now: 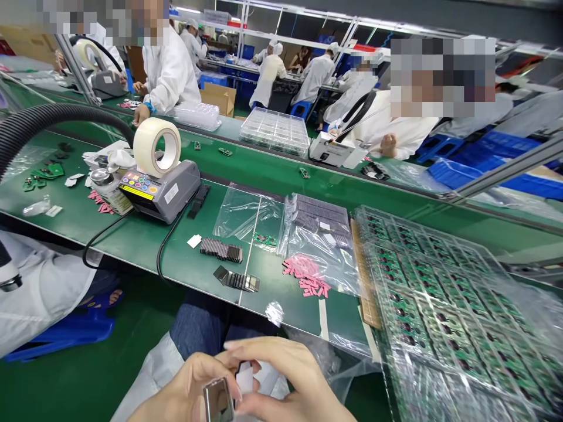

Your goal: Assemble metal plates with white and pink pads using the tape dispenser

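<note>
My left hand [185,387] and my right hand [281,378] are close together at the bottom of the view, above my lap. My left hand grips a small square mirror-bright metal piece [218,400]. My right hand pinches a white paper tab [244,378] against that piece's upper edge. Ahead on the green bench [145,240] lie rows of dark metal plates [222,250], with more [237,279] just below them. Pink slips [305,276] and clear plastic bags [248,214] lie to the right of those rows.
On my right, a clear plastic tray of green circuit boards [444,316] overhangs the bench edge. A grey tape dispenser [160,190] and black hose [44,120] stand at left. White-coated co-workers [169,70] sit along a parallel bench beyond a conveyor [264,155].
</note>
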`<state>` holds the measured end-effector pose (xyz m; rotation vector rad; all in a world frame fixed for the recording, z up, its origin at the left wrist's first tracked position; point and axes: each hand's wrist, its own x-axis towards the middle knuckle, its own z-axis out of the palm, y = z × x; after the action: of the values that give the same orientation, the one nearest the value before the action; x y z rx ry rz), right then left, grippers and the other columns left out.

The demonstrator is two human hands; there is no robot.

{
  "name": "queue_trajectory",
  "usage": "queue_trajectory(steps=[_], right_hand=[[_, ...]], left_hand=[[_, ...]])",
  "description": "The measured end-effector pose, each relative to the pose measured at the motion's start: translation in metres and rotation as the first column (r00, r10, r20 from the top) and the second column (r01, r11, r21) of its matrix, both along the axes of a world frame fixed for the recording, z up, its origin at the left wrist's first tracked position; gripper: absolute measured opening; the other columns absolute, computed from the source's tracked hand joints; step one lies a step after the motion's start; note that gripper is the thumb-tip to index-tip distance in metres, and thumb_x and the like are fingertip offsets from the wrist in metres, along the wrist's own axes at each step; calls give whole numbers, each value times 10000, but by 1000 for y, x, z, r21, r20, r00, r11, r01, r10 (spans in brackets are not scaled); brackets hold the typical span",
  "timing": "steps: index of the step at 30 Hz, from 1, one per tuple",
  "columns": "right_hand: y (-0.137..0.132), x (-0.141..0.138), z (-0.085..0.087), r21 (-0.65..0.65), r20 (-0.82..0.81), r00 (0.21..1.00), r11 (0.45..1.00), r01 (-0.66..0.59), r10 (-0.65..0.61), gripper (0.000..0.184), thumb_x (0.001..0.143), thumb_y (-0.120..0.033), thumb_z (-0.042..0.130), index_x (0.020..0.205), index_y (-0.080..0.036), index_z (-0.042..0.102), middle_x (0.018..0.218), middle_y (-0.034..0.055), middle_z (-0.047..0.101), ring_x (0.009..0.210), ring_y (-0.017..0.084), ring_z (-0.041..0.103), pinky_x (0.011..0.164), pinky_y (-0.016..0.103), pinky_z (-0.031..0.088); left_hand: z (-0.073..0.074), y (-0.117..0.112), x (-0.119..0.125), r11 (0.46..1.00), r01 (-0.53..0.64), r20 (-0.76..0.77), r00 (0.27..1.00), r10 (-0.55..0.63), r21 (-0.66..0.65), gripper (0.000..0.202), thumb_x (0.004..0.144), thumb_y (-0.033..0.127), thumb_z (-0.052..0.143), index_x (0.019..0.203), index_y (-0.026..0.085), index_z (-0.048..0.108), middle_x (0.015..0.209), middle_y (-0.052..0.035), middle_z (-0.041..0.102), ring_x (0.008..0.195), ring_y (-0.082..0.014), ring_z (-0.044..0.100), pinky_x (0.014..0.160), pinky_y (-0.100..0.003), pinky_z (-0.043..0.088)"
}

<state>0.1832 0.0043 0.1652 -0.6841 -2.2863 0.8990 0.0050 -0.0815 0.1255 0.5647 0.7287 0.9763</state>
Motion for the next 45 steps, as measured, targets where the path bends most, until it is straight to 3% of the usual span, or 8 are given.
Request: queue_trajectory(steps=[9, 12, 17, 22, 25, 28, 38, 45], right_hand=[[-19, 15, -41, 258, -208, 920, 889, 379, -332, 179, 761, -80, 655, 861, -226, 631, 801, 18, 737, 794, 189, 704, 786, 322, 583], [1, 38, -71, 351, -231, 799, 718, 601, -556, 236, 764, -38, 639, 917, -217, 637, 846, 43, 738, 840, 207, 708, 788, 343, 566], [14, 50, -110, 542, -38, 892, 741, 396, -449, 197, 758, -106, 686, 927, -207, 686, 932, 32, 749, 919, 221, 705, 900, 327, 531], [-22, 3, -87, -234, -107, 914, 903, 359, -391, 145, 877, -284, 570, 784, -197, 639, 823, 53, 739, 800, 189, 712, 731, 296, 572], [-36, -39, -70, -911, -168, 895, 411, 19, -414, 359, 892, -502, 504, 763, -171, 555, 686, 50, 697, 583, 133, 677, 563, 228, 549], [-36, -73, -63, -977, -209, 902, 49, -206, -378, 439, 785, -567, 625, 836, -133, 584, 659, 49, 677, 536, 98, 651, 533, 179, 529], [-7, -156, -84, -852, -421, 846, -179, -493, -327, 466, 558, -364, 867, 929, -152, 682, 747, -4, 648, 636, 56, 591, 612, 131, 503], [-22, -336, -162, -874, -376, 914, -267, -405, -154, 203, 866, -306, 618, 937, -117, 638, 895, 31, 679, 791, 117, 641, 760, 293, 527]], left_hand=[[-24, 10, 6, 993, -13, 273, 961, 46, -121, 428, 504, 565, 817, 746, 219, 750, 1006, -36, 623, 849, -168, 565, 787, -278, 399], [-33, 5, -2, 990, -17, 292, 955, 59, -143, 399, 533, 539, 816, 794, 244, 755, 1151, -40, 625, 1023, -209, 577, 929, -306, 375], [-50, -3, -17, 993, -68, 307, 947, 94, -95, 339, 672, 517, 736, 915, 281, 737, 1290, -40, 622, 1240, -313, 509, 1061, -437, 307], [-57, 0, -19, 977, -214, 328, 924, 197, 16, 368, 698, 525, 702, 931, 241, 728, 1217, -94, 660, 1326, -342, 398, 1105, -504, 200], [-55, 1, -24, 968, -244, 320, 923, 213, 59, 389, 652, 519, 738, 875, 201, 734, 1230, -132, 638, 1289, -366, 423, 986, -463, 354], [-48, 1, -34, 958, -275, 324, 916, 236, 80, 394, 621, 533, 752, 825, 196, 746, 1233, -125, 637, 1170, -349, 531, 815, -361, 437], [-49, -28, -114, 809, -564, 239, 819, 521, 169, 360, 585, 461, 818, 820, 196, 758, 1236, -100, 656, 1342, -367, 375, 1136, -473, 231], [-67, -131, -189, 636, -771, 231, 615, 754, -27, 366, 673, 384, 780, 1025, 313, 712, 793, 51, 738, 685, -115, 675, 546, -121, 535]])
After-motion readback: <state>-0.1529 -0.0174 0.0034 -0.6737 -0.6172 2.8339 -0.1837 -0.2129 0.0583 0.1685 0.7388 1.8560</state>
